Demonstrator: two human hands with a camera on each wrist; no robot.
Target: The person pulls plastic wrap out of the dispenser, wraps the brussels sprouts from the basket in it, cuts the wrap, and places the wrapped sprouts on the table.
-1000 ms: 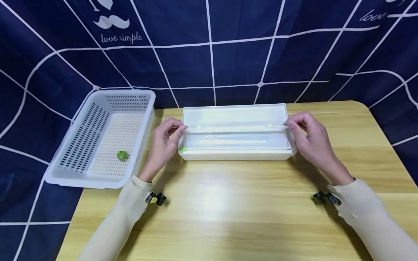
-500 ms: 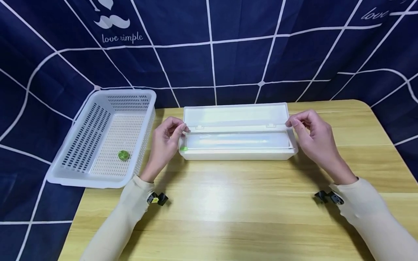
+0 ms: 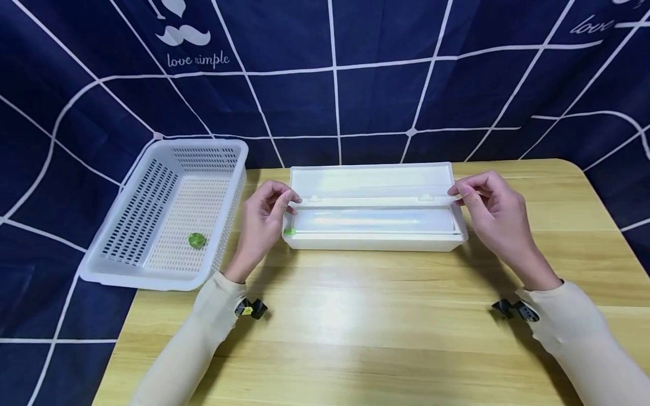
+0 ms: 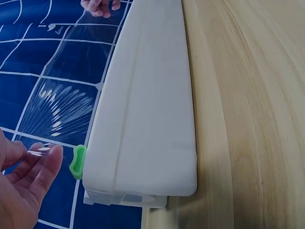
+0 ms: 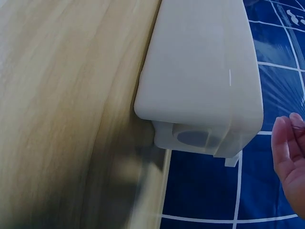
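Clear film (image 4: 59, 112) spread between two hands over the white box (image 3: 376, 242), with creases fanning out near either pinch. Left grip (image 3: 263, 225) pinched on one end, thumb against fingertips; right grip (image 3: 495, 220) likewise on the other, just beyond the box's right end. Lid (image 3: 373, 176) raised at the back, green tab (image 3: 289, 232) at the box's left front corner, all set near the far edge of the wooden bench (image 3: 381, 321). Off to the left, a white slotted basket (image 3: 142, 280) (one small green object (image 3: 197, 241) inside), against navy, white-lined cloth (image 3: 376, 104).
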